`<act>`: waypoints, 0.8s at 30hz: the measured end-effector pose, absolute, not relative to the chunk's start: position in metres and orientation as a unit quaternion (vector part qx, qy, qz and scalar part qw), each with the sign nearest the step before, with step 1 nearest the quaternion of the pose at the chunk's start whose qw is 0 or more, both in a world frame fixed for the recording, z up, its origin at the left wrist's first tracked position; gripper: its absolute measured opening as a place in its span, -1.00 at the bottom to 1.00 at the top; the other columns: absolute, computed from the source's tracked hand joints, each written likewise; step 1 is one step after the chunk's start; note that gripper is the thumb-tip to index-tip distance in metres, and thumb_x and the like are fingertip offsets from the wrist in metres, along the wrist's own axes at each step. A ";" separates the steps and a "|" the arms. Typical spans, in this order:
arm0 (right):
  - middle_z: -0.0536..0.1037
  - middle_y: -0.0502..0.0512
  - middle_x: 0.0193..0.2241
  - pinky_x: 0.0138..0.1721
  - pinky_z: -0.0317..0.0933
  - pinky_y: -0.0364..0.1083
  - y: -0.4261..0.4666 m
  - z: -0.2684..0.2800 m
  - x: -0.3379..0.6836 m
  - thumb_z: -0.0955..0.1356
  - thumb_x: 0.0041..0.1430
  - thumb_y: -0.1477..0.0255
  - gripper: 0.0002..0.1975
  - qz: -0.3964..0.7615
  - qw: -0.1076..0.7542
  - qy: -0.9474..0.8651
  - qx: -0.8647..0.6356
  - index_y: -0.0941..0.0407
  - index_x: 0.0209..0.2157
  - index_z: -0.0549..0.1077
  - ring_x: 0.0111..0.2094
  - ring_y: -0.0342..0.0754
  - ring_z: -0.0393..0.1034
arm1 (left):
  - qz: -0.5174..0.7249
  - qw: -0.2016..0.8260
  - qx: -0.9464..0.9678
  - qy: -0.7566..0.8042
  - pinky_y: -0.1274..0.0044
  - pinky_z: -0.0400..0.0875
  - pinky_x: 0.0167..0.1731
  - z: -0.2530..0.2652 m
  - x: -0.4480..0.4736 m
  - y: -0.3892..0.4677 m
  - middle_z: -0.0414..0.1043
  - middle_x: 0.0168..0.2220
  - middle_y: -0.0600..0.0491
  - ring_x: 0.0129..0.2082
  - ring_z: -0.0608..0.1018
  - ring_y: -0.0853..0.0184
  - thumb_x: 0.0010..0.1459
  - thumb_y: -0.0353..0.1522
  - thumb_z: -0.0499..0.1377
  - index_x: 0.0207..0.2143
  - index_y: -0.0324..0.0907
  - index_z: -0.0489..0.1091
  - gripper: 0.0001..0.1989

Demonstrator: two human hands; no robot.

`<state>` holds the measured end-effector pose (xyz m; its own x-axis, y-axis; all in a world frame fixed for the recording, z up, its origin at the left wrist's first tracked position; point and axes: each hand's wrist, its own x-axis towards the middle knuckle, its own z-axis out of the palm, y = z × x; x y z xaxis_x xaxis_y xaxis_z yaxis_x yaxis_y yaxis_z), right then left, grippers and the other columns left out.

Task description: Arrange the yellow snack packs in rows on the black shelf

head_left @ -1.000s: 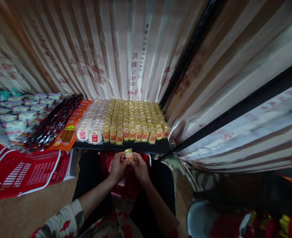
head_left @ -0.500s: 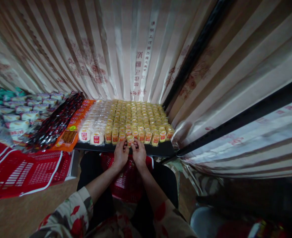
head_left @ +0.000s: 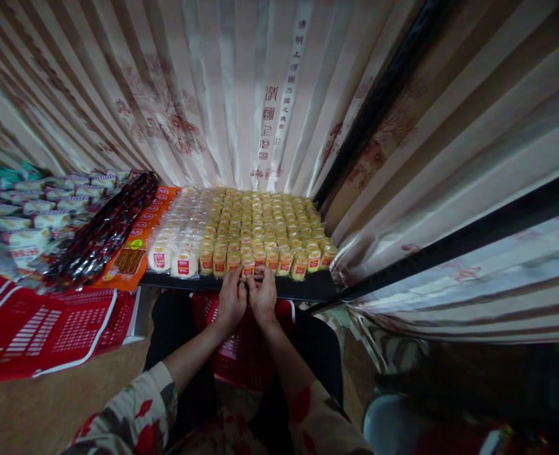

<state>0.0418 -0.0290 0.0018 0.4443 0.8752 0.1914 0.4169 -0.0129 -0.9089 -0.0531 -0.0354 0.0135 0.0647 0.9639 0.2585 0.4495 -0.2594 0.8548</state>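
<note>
Rows of small yellow wrapped snack packs [head_left: 265, 221] with red labels stand on a black shelf [head_left: 303, 289]. At the front edge, one yellow snack pack [head_left: 248, 260] is between my two hands. My left hand [head_left: 233, 297] has its fingers closed at the pack's left side. From the other side my right hand [head_left: 262, 294] pinches it with bent fingers. The pack stands upright against the front row; its lower end is partly hidden by my fingertips. Left of the yellow rows are white round wrapped packs [head_left: 184, 262] with red labels.
Further left lie an orange snack bag [head_left: 132, 253], dark shiny long packets [head_left: 99, 237] and white packets [head_left: 37, 221]. Red baskets [head_left: 61, 328] stand below on the left, and a red basket [head_left: 241, 354] sits between my knees. Pleated curtains [head_left: 241, 82] and black poles [head_left: 403, 259] enclose the shelf.
My hands have pushed the yellow pack slightly forward and down at the front of the row. Both still touch it. The camera view has shifted a little.
</note>
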 end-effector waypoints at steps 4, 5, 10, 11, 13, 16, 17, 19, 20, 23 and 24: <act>0.37 0.15 -0.25 -0.29 0.32 -0.09 -0.024 0.000 0.042 0.24 0.09 0.37 -0.82 0.197 0.508 -0.494 -0.677 0.13 -0.26 0.32 -0.29 -0.06 0.33 | 0.411 0.272 0.690 0.531 0.39 0.29 0.03 0.011 -0.055 -0.035 0.29 -0.03 -0.13 -0.01 0.38 0.25 0.12 -0.53 -0.06 0.07 -0.23 0.26 -0.55; 0.37 0.14 -0.26 -0.28 0.31 -0.09 -0.023 -0.001 0.041 0.24 0.09 0.37 -0.82 0.193 0.510 -0.496 -0.676 0.13 -0.26 0.32 -0.29 -0.06 0.32 | 0.404 0.269 0.697 0.527 0.40 0.30 0.02 0.010 -0.055 -0.034 0.29 -0.04 -0.13 -0.02 0.39 0.25 0.11 -0.53 -0.06 0.06 -0.24 0.27 -0.55; 0.37 0.08 -0.34 -0.26 0.28 -0.08 -0.018 -0.004 0.040 0.24 0.11 0.37 -0.87 0.175 0.500 -0.514 -0.675 0.11 -0.31 0.32 -0.33 -0.07 0.29 | 0.373 0.261 0.729 0.511 0.40 0.32 0.01 0.001 -0.056 -0.032 0.27 -0.03 -0.16 -0.02 0.39 0.26 0.09 -0.55 -0.08 0.08 -0.27 0.26 -0.52; 0.37 0.08 -0.34 -0.25 0.28 -0.08 -0.018 -0.004 0.040 0.24 0.11 0.37 -0.87 0.173 0.498 -0.516 -0.675 0.12 -0.31 0.32 -0.34 -0.07 0.29 | 0.371 0.258 0.732 0.509 0.39 0.31 0.02 -0.001 -0.056 -0.031 0.26 -0.03 -0.16 -0.03 0.39 0.27 0.08 -0.56 -0.07 0.08 -0.27 0.25 -0.51; 0.37 0.09 -0.34 -0.25 0.28 -0.07 -0.017 -0.005 0.040 0.24 0.11 0.37 -0.86 0.174 0.500 -0.516 -0.673 0.13 -0.31 0.32 -0.33 -0.07 0.29 | 0.370 0.254 0.736 0.507 0.39 0.31 0.02 -0.002 -0.056 -0.031 0.26 -0.03 -0.16 -0.03 0.39 0.27 0.06 -0.56 -0.06 0.09 -0.28 0.25 -0.50; 0.37 0.11 -0.31 -0.24 0.29 -0.07 -0.020 -0.005 0.039 0.24 0.12 0.37 -0.85 0.177 0.515 -0.512 -0.664 0.14 -0.28 0.33 -0.31 -0.08 0.30 | 0.376 0.249 0.734 0.508 0.40 0.33 -0.01 -0.002 -0.057 -0.030 0.28 -0.06 -0.16 -0.06 0.40 0.27 0.05 -0.58 -0.07 0.05 -0.30 0.28 -0.51; 0.37 0.11 -0.30 -0.25 0.29 -0.08 -0.022 -0.005 0.039 0.23 0.13 0.37 -0.84 0.176 0.522 -0.512 -0.658 0.14 -0.27 0.33 -0.31 -0.08 0.30 | 0.380 0.249 0.733 0.506 0.41 0.34 -0.03 -0.001 -0.058 -0.030 0.29 -0.08 -0.15 -0.09 0.41 0.28 0.04 -0.59 -0.08 0.03 -0.30 0.29 -0.52; 0.37 0.12 -0.30 -0.28 0.29 -0.10 -0.030 -0.005 0.039 0.22 0.15 0.37 -0.84 0.168 0.534 -0.514 -0.650 0.14 -0.28 0.33 -0.31 -0.09 0.30 | 0.394 0.249 0.734 0.493 0.45 0.37 -0.09 0.001 -0.062 -0.032 0.31 -0.13 -0.11 -0.19 0.43 0.34 0.04 -0.60 -0.09 -0.02 -0.29 0.33 -0.55; 0.38 0.12 -0.31 -0.30 0.28 -0.11 -0.036 -0.005 0.039 0.21 0.16 0.36 -0.83 0.159 0.535 -0.516 -0.650 0.14 -0.28 0.33 -0.32 -0.09 0.30 | 0.403 0.248 0.737 0.482 0.48 0.38 -0.12 0.002 -0.064 -0.033 0.33 -0.16 -0.09 -0.23 0.43 0.37 0.04 -0.60 -0.09 -0.06 -0.28 0.35 -0.57; 0.41 0.10 -0.35 -0.31 0.26 -0.12 -0.060 -0.011 0.038 0.19 0.19 0.34 -0.80 0.151 0.529 -0.515 -0.658 0.14 -0.28 0.35 -0.35 -0.09 0.31 | 0.413 0.249 0.751 0.450 0.53 0.38 -0.19 0.001 -0.071 -0.044 0.36 -0.25 -0.04 -0.30 0.43 0.40 0.09 -0.58 -0.08 -0.20 -0.25 0.39 -0.68; 0.43 0.09 -0.36 -0.29 0.26 -0.11 -0.069 -0.015 0.037 0.18 0.19 0.33 -0.79 0.162 0.524 -0.513 -0.660 0.13 -0.27 0.35 -0.35 -0.10 0.32 | 0.409 0.255 0.754 0.446 0.54 0.38 -0.20 -0.002 -0.074 -0.050 0.37 -0.28 -0.02 -0.30 0.43 0.40 0.10 -0.56 -0.08 -0.25 -0.24 0.40 -0.70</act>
